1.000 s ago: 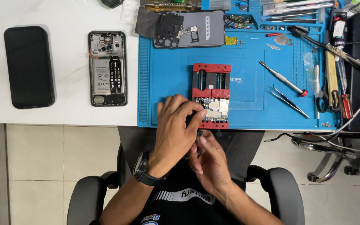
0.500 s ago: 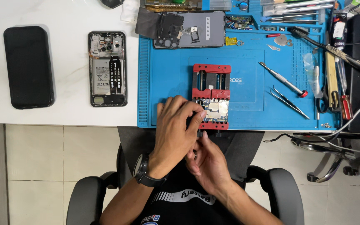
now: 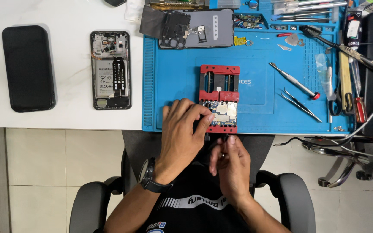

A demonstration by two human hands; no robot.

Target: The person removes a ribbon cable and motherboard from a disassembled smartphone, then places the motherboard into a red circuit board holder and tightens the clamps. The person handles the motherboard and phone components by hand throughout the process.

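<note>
1. Small circuit board (image 3: 222, 113), metal shields and blue edges, clamped in a red holder (image 3: 219, 84) at the near edge of the blue work mat (image 3: 173, 73).
2. Left hand (image 3: 182, 133) curled, fingertips on the board's left edge; wristwatch (image 3: 150, 177) on the wrist.
3. Right hand (image 3: 232, 166) just below the holder, fingers pinched; held item too small to tell.
4. Opened phone (image 3: 111, 69) with white-labelled battery lies left on the white table (image 3: 74, 26), beside a black phone (image 3: 27, 67).
</note>
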